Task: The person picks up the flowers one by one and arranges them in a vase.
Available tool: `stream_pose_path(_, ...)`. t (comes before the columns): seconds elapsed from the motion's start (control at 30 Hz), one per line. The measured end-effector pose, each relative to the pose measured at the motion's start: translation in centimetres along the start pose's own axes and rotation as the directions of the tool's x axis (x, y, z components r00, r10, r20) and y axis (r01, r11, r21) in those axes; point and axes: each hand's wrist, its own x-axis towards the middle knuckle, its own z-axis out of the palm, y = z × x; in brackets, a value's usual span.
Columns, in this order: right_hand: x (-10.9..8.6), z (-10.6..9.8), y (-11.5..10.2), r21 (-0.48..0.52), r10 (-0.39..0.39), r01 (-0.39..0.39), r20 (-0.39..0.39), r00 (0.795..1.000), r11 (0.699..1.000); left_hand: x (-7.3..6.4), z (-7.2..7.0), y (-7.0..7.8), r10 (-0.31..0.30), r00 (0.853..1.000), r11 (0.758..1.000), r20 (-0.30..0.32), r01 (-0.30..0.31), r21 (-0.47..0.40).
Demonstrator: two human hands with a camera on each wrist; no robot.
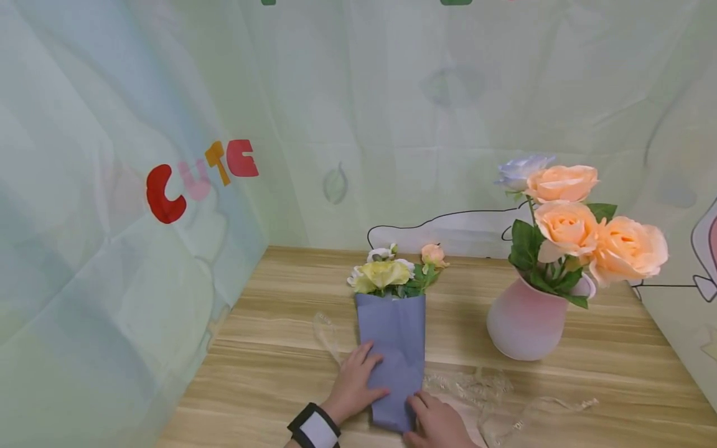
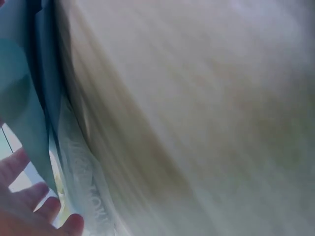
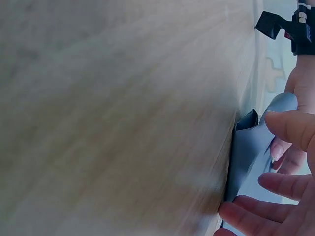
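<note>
A bouquet wrapped in blue-grey paper (image 1: 394, 348) lies on the table, its yellow and white flowers (image 1: 382, 275) and a small peach bud (image 1: 433, 255) showing past the far end. My left hand (image 1: 355, 382) rests on the left part of the wrapping, fingers spread. At the lower right edge of the paper, my right hand (image 1: 439, 423) touches it with fingertips and thumb. Up close in the right wrist view, the near end of the wrapping (image 3: 246, 147) is folded and slightly raised. The left wrist view shows the left fingers (image 2: 34, 196) beside the paper.
A pink and white vase (image 1: 526, 320) with peach roses (image 1: 568, 227) and a pale blue flower stands at the right. Sheer printed ribbon (image 1: 476, 386) lies loose on the table right of the wrapping, with another loop (image 1: 327, 333) at its left. Printed cloth hangs behind.
</note>
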Motion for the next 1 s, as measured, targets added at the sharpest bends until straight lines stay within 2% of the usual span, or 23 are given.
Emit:
stream_pose_path(0.1, 0.12, -0.05, -0.03, -0.004, 0.004, -0.004, 0.01, 1.0, 1.0, -0.03, 0.02, -0.09, -0.018, 0.998, 1.0, -0.066, 0.017, -0.008)
stream_pose_path(0.2, 0.17, -0.1, -0.06, -0.005, 0.015, -0.015, 0.016, 1.0, 1.0, 0.0, 0.12, -0.13, -0.052, 0.992, 0.997, -0.119, 0.045, -0.059)
stream_pose_path(0.37, 0.08, -0.1, -0.19, 0.02, 0.042, -0.041, -0.003, 0.999, 0.999, 0.09, 0.27, 0.03, -0.081, 0.969, 0.99, -0.231, 0.051, -0.131)
stream_pose_path(0.47, -0.02, 0.03, -0.27, 0.052, 0.069, -0.068, -0.009, 0.998, 0.996, 0.22, 0.22, 0.26, -0.119, 0.959, 0.982, -0.257, 0.075, -0.175)
stream_pose_path(0.6, -0.09, 0.24, -0.25, 0.098, 0.103, -0.1, -0.018, 0.995, 0.99, 0.38, 0.16, 0.54, -0.176, 0.959, 0.97, -0.222, 0.13, -0.205)
stream_pose_path(0.73, -0.19, 0.3, -0.29, 0.137, 0.127, -0.123, -0.022, 0.992, 0.983, 0.45, 0.24, 0.58, -0.167, 0.981, 0.981, -0.095, 0.156, -0.114)
stream_pose_path(0.8, -0.22, 0.22, -0.38, 0.164, 0.145, -0.142, -0.006, 0.989, 0.976, 0.33, 0.28, 0.52, -0.133, 0.991, 0.989, -0.007, 0.132, -0.069)
stream_pose_path(0.87, -0.29, 0.25, -0.41, 0.186, 0.165, -0.162, 0.0, 0.986, 0.969, 0.1, 0.24, 0.46, -0.085, 0.995, 0.996, 0.055, 0.087, -0.034)
stream_pose_path(0.93, -0.37, 0.32, -0.36, 0.203, 0.18, -0.173, -0.016, 0.984, 0.964, -0.19, 0.24, 0.33, -0.019, 0.998, 1.0, 0.064, 0.018, 0.008)
stream_pose_path(1.0, -0.47, 0.41, -0.22, 0.224, 0.188, -0.175, -0.041, 0.981, 0.959, -0.32, 0.18, 0.29, 0.01, 0.997, 1.0, 0.075, -0.012, 0.029)
